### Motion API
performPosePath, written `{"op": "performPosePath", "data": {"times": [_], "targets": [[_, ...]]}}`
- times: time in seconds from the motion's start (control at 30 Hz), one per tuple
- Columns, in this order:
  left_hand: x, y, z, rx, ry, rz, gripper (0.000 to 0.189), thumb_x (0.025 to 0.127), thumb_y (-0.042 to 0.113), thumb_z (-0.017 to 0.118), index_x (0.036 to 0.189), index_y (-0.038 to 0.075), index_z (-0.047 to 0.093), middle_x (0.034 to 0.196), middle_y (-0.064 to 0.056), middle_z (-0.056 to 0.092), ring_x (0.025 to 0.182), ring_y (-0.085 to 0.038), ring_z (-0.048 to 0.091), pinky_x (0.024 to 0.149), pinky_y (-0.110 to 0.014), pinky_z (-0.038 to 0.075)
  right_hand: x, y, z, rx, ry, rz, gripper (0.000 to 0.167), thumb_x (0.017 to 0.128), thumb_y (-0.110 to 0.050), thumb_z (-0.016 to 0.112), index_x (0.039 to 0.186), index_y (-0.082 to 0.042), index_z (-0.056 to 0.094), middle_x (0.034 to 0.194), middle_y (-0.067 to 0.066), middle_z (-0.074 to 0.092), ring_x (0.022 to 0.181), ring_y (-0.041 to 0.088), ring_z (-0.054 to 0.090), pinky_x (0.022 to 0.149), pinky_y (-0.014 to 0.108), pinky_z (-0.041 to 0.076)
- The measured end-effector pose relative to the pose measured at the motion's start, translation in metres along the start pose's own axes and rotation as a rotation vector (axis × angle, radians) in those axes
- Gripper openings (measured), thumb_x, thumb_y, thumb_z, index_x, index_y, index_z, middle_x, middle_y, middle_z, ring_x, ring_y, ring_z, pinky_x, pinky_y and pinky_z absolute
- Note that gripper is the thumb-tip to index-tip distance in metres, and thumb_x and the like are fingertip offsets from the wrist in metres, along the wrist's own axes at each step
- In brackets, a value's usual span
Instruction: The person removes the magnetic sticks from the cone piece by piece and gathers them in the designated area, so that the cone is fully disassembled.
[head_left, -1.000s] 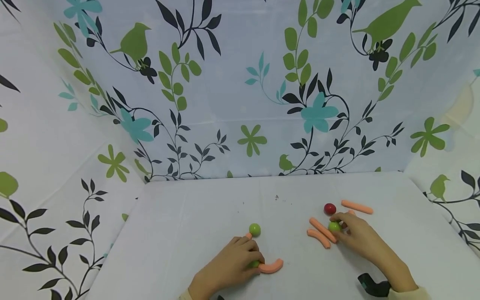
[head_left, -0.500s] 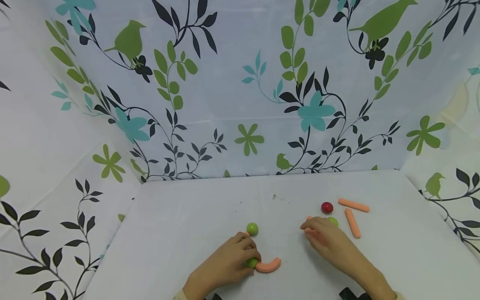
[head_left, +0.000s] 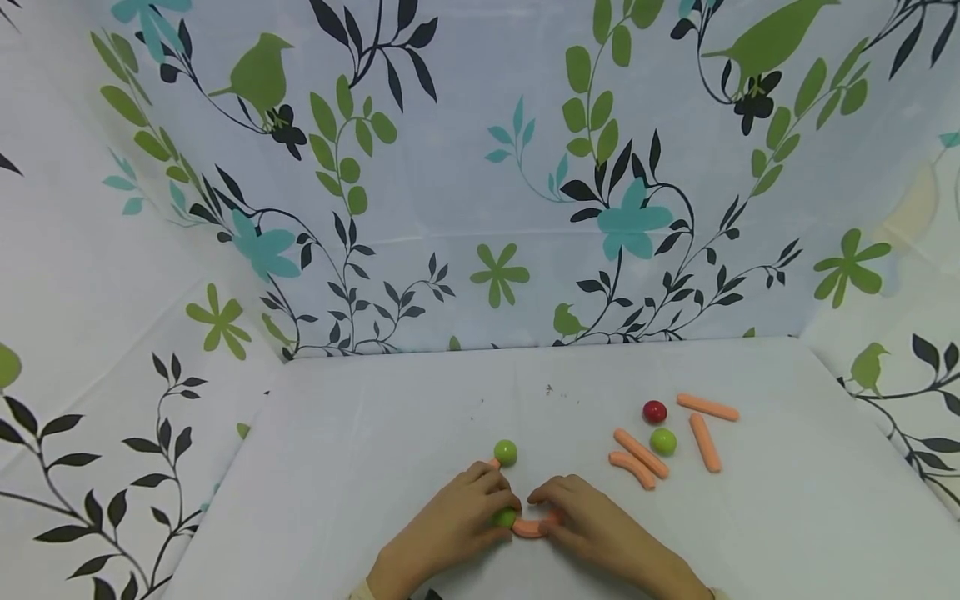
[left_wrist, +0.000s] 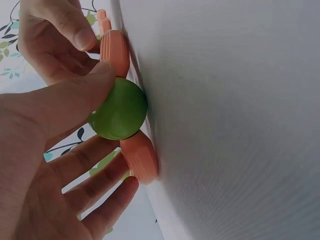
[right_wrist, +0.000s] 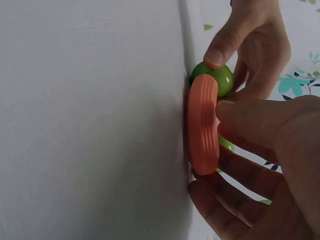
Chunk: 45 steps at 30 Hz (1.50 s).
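Note:
My left hand (head_left: 467, 515) pinches a green ball (left_wrist: 120, 110) close to the white surface. Against one side of that ball is a curved orange ribbed rod (right_wrist: 203, 125). My right hand (head_left: 600, 523) holds this rod between thumb and fingers. On the ball's other side an orange ribbed piece (left_wrist: 140, 158) touches it, under my left fingers. Just beyond my left hand lies another green ball (head_left: 506, 452), with an orange tip (head_left: 495, 462) beside it; the fingers hide most of that piece in the head view.
To the right on the white table (head_left: 375, 417) lie a red ball (head_left: 655, 412), a green ball (head_left: 663, 442), a straight orange rod (head_left: 705, 443), another at the back (head_left: 708, 407), a third (head_left: 641, 453) and a curved one (head_left: 632, 470). A leaf-patterned cloth (head_left: 450, 208) hangs behind.
My right hand has let go of the green ball on the right, moved left and toward me, and taken hold of the curved orange rod. My left hand has kept its place.

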<state>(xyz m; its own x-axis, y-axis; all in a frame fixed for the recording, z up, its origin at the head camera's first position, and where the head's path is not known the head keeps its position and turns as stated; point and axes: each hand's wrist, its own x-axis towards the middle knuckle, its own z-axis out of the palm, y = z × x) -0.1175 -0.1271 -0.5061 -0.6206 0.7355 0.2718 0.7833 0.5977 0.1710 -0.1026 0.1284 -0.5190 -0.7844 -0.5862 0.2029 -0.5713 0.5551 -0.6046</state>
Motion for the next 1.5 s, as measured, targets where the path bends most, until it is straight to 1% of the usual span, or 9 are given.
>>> {"op": "performPosePath", "data": {"times": [0.1,0.33,0.5,0.63,0.87,1.07,1.3,1.4,1.5], "targets": [[-0.0006,0.0006,0.0017,0.010,0.010,-0.001,0.024,0.084,0.032,0.085,0.104,0.025,0.075,0.104,0.011,0.065,0.108,-0.010,0.056,0.101,-0.028,0.050,0.0013,0.0006,0.0031,0.017,-0.013,-0.008,0.024,0.099,-0.021,0.071,0.122,-0.022,0.068,0.116,-0.011,0.069,0.102,0.005,0.058,0.086,0.026,0.052],[0.0034,0.0019,0.0053,0.000,0.010,-0.028,0.017,0.091,0.035,0.080,0.102,0.024,0.074,0.100,0.013,0.065,0.107,-0.009,0.057,0.105,-0.029,0.049,0.0018,0.0015,0.0041,0.003,-0.014,-0.021,0.014,0.100,-0.028,0.070,0.114,-0.026,0.072,0.108,-0.016,0.069,0.097,0.000,0.056,0.082,0.024,0.052],[0.0043,0.0047,0.0054,0.010,0.019,-0.042,0.015,0.091,0.035,0.081,0.098,0.024,0.074,0.096,0.013,0.065,0.104,-0.009,0.056,0.098,-0.028,0.050,0.0022,0.0023,0.0052,0.002,-0.025,-0.052,0.009,0.101,-0.030,0.070,0.107,-0.029,0.076,0.105,-0.021,0.070,0.099,-0.001,0.059,0.085,0.024,0.054],[0.0038,0.0061,0.0051,0.010,-0.001,-0.064,0.015,0.091,0.035,0.081,0.098,0.024,0.073,0.097,0.013,0.064,0.104,-0.009,0.056,0.098,-0.027,0.050,0.0027,0.0011,0.0058,-0.007,-0.028,-0.071,0.009,0.100,-0.028,0.071,0.106,-0.027,0.077,0.103,-0.021,0.071,0.097,-0.001,0.060,0.083,0.023,0.054],[0.0022,0.0081,0.0032,0.003,-0.034,-0.101,0.017,0.091,0.036,0.082,0.098,0.023,0.073,0.099,0.013,0.064,0.106,-0.009,0.056,0.099,-0.028,0.050,0.0024,-0.0030,0.0035,0.001,-0.063,-0.043,0.009,0.098,-0.024,0.074,0.105,-0.025,0.078,0.099,-0.020,0.070,0.091,-0.005,0.055,0.078,0.018,0.051],[0.0011,0.0087,0.0017,-0.009,-0.058,-0.117,0.016,0.090,0.032,0.082,0.098,0.023,0.073,0.100,0.012,0.063,0.108,-0.009,0.055,0.100,-0.028,0.049,0.0010,-0.0044,0.0034,-0.013,-0.060,-0.034,0.006,0.097,-0.024,0.074,0.102,-0.026,0.077,0.096,-0.021,0.068,0.090,-0.005,0.054,0.077,0.018,0.050],[0.0004,0.0056,0.0036,-0.022,-0.074,-0.114,0.018,0.089,0.026,0.084,0.101,0.022,0.072,0.111,0.008,0.061,0.119,-0.014,0.052,0.102,-0.030,0.049,0.0019,-0.0058,0.0001,-0.097,0.010,0.011,0.011,0.099,-0.036,0.070,0.100,-0.026,0.076,0.092,-0.019,0.066,0.088,-0.002,0.054,0.074,0.021,0.050],[-0.0004,0.0052,0.0021,-0.010,-0.091,-0.123,0.019,0.088,0.027,0.084,0.102,0.022,0.072,0.116,0.006,0.062,0.123,-0.016,0.052,0.104,-0.033,0.050,0.0016,-0.0035,0.0005,-0.159,0.037,0.031,0.010,0.096,-0.032,0.075,0.102,-0.023,0.074,0.094,-0.016,0.065,0.089,0.000,0.055,0.074,0.023,0.051],[-0.0013,0.0054,-0.0010,0.020,-0.114,-0.142,0.022,0.089,0.030,0.084,0.106,0.023,0.072,0.122,0.004,0.062,0.126,-0.019,0.053,0.102,-0.036,0.052,0.0001,-0.0005,0.0002,-0.214,0.040,0.038,0.017,0.091,-0.023,0.081,0.107,-0.020,0.074,0.100,-0.012,0.065,0.093,0.004,0.057,0.077,0.025,0.053]]}}
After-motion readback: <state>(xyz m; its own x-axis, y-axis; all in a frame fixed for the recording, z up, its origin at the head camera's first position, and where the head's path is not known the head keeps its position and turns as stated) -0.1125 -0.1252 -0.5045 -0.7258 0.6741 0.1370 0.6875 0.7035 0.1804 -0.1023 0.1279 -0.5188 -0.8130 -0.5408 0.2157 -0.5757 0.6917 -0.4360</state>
